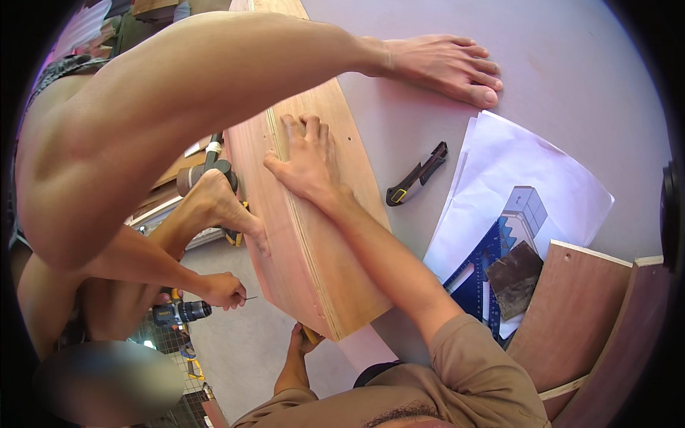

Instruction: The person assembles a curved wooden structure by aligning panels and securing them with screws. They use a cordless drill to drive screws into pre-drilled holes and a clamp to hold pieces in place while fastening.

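In the head view, resting the right hand (307, 158), fingers apart, atop a long wooden box (344, 271) on the grey floor (549, 64); having the left hand (300, 346) at its near end, by a yellow object (311, 334), cannot tell if clamped on it.

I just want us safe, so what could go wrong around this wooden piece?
The utility knife lies near the co-worker's bare foot: a step could mean a cut if its blade is out. The co-worker's hand holds a thin dark piece near their other foot, so a slip might scratch it. The wooden piece might shift if the right hand eases off.
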Demonstrator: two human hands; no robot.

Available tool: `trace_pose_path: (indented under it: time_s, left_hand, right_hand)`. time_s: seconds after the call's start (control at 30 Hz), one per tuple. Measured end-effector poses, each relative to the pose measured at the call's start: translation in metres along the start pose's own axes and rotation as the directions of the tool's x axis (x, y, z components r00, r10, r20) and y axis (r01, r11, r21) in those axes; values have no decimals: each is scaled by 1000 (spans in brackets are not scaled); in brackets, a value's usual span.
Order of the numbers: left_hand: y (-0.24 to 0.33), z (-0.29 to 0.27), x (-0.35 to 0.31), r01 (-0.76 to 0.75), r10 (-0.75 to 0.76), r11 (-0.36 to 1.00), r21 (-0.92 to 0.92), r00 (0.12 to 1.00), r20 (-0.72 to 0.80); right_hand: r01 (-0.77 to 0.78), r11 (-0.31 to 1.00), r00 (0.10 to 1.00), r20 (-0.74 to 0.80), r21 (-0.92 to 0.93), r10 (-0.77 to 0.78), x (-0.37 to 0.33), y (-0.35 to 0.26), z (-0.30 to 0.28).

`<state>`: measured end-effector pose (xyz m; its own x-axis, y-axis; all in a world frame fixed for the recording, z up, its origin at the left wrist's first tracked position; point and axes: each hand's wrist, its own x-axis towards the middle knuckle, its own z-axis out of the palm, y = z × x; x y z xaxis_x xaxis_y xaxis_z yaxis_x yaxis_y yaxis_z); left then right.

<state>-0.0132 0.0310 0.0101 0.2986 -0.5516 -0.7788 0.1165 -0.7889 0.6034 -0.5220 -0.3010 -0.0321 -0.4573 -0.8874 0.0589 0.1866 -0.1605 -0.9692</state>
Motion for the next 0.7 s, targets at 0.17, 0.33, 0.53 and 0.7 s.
trace_pose_path:
  time_s: [0.17, 0.33, 0.53, 0.7]
  left_hand:
    - [1, 6, 0, 12, -12, 1000, -3, 1000, -27]
    - [0, 3, 6, -15, 16, 999, -44, 1000, 12]
    - [-1, 13, 3, -10, 10, 1000, -5, 1000, -18]
    - [-1, 25, 2, -27, 28, 1000, -10, 993, 115]
  right_hand:
    - [29, 999, 999, -42, 18, -29, 1, 0, 2]
    - [77, 996, 994, -86, 46, -73, 1, 7, 7]
    - [131, 990, 991, 13, -45, -131, 4, 12, 13]
    - [156, 983, 985, 87, -95, -148, 12, 16, 10]
